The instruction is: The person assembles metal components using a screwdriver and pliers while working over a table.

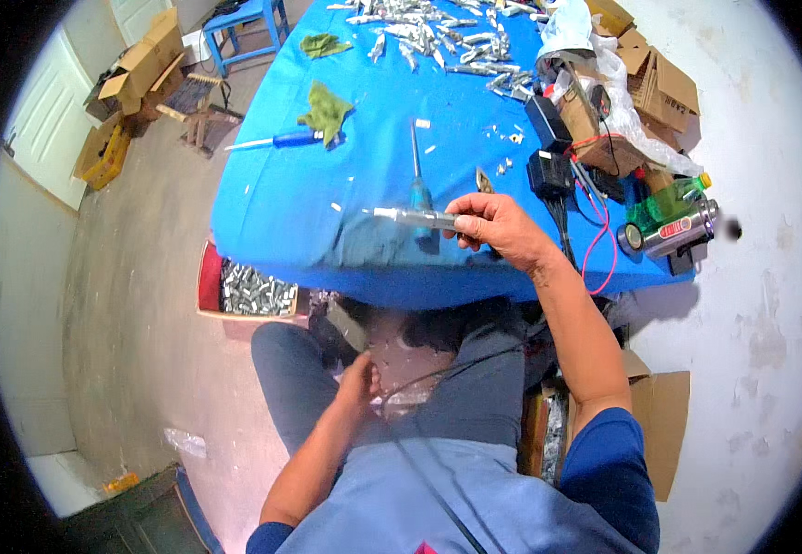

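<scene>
- The right hand (498, 226) is holding a slim silver tube (415, 217) level over the near edge of the tabletop (271, 203), its grip closing on the tube's right end with thumb and fingers.
- The tube is pointing to the person's left, its tip hanging free above the blue cloth.
- Just behind the tube, a screwdriver (416, 175) with a teal handle is lying on the tabletop, its shaft pointing away from the person.
- The left hand (359, 383) is resting low between the knees, well apart from the tube; I cannot tell whether its grip is holding anything.
- A second screwdriver (276, 140) with a blue handle is lying further left, beside a crumpled green rag (327, 111).
- A heap of silver tubes (438, 37) is lying at the far end of the tabletop.
- Black boxes (548, 148) with red and black wires are sitting to the right of the hand, near a green bottle (664, 203) and a steel flask (673, 231).
- Below the tabletop's left corner, a red tray (209, 277) is holding more silver pieces on the floor.
- Cardboard boxes (664, 88) are standing at the far right.
</scene>
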The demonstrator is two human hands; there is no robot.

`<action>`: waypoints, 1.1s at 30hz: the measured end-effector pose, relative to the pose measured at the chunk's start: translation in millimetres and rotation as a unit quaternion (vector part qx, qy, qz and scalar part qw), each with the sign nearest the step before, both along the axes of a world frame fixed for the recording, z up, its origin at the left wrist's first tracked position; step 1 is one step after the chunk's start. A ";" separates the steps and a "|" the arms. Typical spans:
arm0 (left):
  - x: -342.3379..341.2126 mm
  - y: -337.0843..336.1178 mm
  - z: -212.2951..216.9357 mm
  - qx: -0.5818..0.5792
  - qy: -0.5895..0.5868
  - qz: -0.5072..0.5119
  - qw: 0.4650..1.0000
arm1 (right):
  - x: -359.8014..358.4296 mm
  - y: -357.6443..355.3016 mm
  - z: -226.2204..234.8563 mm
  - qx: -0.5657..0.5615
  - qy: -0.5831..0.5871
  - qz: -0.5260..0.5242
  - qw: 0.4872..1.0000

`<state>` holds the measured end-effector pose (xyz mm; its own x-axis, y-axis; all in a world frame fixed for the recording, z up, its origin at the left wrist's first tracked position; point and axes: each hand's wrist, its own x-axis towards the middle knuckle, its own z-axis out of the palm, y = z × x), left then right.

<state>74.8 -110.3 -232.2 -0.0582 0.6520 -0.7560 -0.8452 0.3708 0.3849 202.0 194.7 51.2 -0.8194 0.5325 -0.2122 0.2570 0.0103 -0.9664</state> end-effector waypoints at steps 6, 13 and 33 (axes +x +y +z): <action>-26.3 12.1 95.7 0.076 -0.010 0.034 0.997 | 21.6 -58.9 -8.6 0.057 -0.018 0.085 0.995; -34.1 17.5 179.3 0.171 0.020 -0.041 0.984 | 28.0 -102.1 -1.6 0.122 -0.088 0.211 0.966; 15.1 2.9 183.5 0.202 0.050 -0.094 0.974 | 24.2 -132.3 -53.9 0.001 0.084 0.009 0.996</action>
